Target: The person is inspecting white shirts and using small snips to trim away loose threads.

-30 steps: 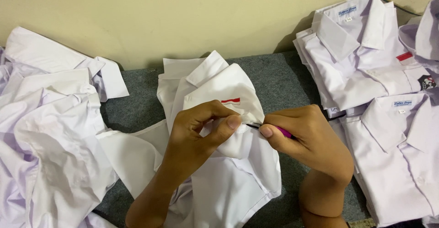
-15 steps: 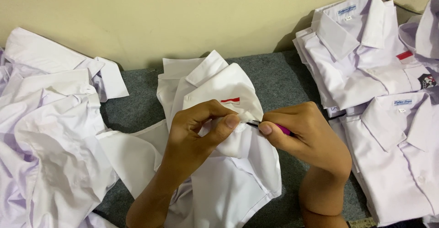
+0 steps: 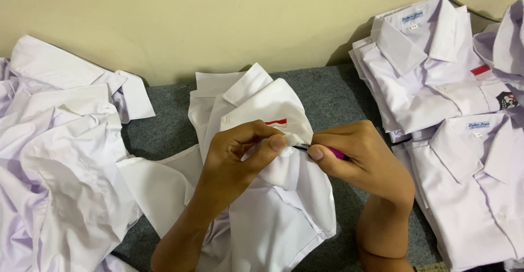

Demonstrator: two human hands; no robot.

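Note:
A white shirt (image 3: 262, 217) lies on the grey carpet in front of me, with a small red-and-white patch (image 3: 276, 122) on its chest. My left hand (image 3: 240, 154) pinches a fold of the shirt's fabric just below that patch. My right hand (image 3: 360, 160) grips a thin tool with a pink handle and dark tip (image 3: 322, 151). The tip points left and meets the pinched fabric by my left thumb. What the tip does under the thumb is hidden.
A rumpled heap of white shirts (image 3: 60, 163) fills the left side. Folded white shirts (image 3: 431, 75) are stacked at the right, with another folded shirt (image 3: 480, 184) nearer me. A beige wall (image 3: 218, 15) runs behind the grey carpet (image 3: 333, 97).
Both hands stay on the shirt. My right hand has shifted slightly left, bringing the tool's tip closer under my left thumb.

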